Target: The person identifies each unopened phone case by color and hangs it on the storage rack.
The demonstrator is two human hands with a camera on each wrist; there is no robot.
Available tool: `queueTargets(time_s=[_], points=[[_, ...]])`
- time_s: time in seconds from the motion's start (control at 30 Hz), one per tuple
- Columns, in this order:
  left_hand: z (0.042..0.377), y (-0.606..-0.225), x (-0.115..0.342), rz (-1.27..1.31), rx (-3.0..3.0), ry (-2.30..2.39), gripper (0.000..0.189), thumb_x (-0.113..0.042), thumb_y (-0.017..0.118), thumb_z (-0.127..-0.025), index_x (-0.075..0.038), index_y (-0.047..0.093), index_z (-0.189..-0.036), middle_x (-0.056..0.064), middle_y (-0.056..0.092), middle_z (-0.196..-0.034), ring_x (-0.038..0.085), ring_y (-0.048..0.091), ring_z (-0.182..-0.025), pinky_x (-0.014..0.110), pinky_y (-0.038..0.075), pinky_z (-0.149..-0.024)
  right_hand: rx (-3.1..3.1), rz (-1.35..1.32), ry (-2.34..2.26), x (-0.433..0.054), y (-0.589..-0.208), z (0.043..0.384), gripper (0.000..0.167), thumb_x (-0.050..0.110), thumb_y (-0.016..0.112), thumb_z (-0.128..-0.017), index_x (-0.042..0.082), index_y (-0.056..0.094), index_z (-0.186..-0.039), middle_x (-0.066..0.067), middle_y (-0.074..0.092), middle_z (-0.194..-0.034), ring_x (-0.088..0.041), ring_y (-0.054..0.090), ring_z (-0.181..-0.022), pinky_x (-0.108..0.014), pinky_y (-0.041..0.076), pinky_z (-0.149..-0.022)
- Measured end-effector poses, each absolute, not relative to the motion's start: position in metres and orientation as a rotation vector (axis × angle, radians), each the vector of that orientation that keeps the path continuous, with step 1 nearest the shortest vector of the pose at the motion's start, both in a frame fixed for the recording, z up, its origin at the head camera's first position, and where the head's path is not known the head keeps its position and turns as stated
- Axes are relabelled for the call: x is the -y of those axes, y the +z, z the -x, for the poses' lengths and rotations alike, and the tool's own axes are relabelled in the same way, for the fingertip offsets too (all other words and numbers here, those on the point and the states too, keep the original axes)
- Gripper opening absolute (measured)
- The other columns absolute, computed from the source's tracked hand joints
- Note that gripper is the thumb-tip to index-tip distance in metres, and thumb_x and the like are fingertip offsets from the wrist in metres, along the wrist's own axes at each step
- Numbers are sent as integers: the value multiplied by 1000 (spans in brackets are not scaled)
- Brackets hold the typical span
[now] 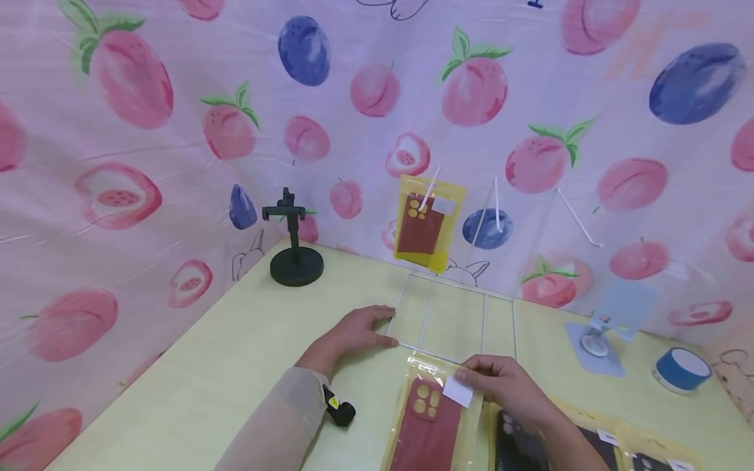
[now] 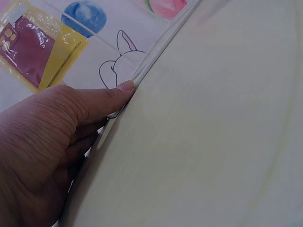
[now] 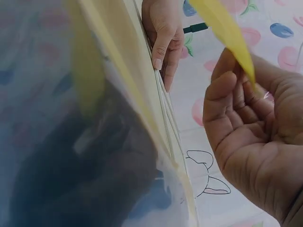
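In the head view my right hand [image 1: 501, 383] pinches the upper right edge of a clear-and-yellow bag [image 1: 415, 373] holding a dark red phone case [image 1: 432, 418]. The bag's yellow edge [image 3: 222, 28] shows between thumb and fingers in the right wrist view. My left hand [image 1: 356, 333] rests at the front left corner of a white wire rack [image 1: 421, 320], thumb and fingers extended and touching the wire. A similar bagged red phone case [image 1: 419, 229] hangs on the rack's left hook [image 1: 430, 186]. Two more hooks bear nothing.
Bagged black phone cases [image 1: 595, 445] lie at the front right, partly under my right arm. A black phone stand [image 1: 296, 261] is at the back left. On the right are a light blue folding stand [image 1: 597, 360] and a round blue object [image 1: 681, 371]. Fruit-print cloth covers the wall.
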State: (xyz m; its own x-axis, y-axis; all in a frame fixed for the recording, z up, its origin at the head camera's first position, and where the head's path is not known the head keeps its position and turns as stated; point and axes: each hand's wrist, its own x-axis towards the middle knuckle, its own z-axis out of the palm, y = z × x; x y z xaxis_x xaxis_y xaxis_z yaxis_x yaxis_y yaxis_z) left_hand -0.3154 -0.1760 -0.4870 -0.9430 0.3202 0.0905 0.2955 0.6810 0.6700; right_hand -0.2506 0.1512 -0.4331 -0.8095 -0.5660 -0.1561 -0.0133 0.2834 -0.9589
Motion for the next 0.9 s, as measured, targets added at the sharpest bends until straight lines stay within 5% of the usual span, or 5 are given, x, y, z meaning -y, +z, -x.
queueTargets(time_s=[0.23, 0.6, 0.9], points=[[315, -487, 175, -521, -2840, 1117, 72, -42, 77, -87, -14, 52, -148, 3, 46, -154, 24, 36, -146, 43, 26, -121, -1929, 634, -1428, -160, -435, 249, 24, 15, 70, -95, -3, 67, -110, -6, 70, -91, -13, 62, -79, -27, 54, -69], [319, -486, 174, -521, -2848, 1101, 72, -43, 77, -87, -14, 52, -148, 3, 46, -154, 23, 36, -146, 42, 26, -121, -1784, 722, -1519, -165, -417, 244, 34, 4, 67, -95, -4, 59, -127, -9, 68, -110, -16, 65, -96, -30, 58, -81], [318, -488, 176, -535, -2862, 1034, 77, -47, 76, -87, -12, 49, -150, 6, 42, -157, 24, 33, -148, 42, 25, -121, -1865, 591, -1810, -154, -380, 234, 14, 9, 64, -99, 6, 72, -109, -3, 71, -99, -16, 67, -87, -32, 58, -80]])
